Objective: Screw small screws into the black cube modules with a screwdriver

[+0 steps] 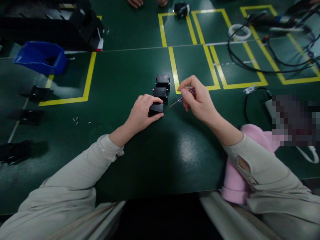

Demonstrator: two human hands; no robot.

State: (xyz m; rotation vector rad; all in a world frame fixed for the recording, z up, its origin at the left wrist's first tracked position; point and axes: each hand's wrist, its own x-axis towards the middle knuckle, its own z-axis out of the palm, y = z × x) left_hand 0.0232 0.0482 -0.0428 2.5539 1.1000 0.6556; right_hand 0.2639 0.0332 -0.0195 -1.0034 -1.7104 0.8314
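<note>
On the green tabletop, my left hand (pixel 146 111) grips a small black block-shaped part (pixel 156 108) between thumb and fingers. My right hand (pixel 196 98) is closed around the handle of a screwdriver (pixel 180 99). Its thin shaft slants down to the left, and the tip meets the right side of the held part, close to my left thumb. Whether the tip sits in a screw is too small to tell. Two similar black parts, a nearer one (pixel 160 94) and a farther one (pixel 163 81), stand in a row behind it, with small shiny screws at their sides.
Several tiny screws (pixel 75 120) lie left of my hands. A blue bin (pixel 41 57) and more black parts (pixel 31 116) are farther left. A white tape roll (pixel 239 32) and black cables (pixel 246 63) lie right. A pink cloth item (pixel 235 181) lies under my right forearm. Another person's hand (pixel 135 2) shows at the top.
</note>
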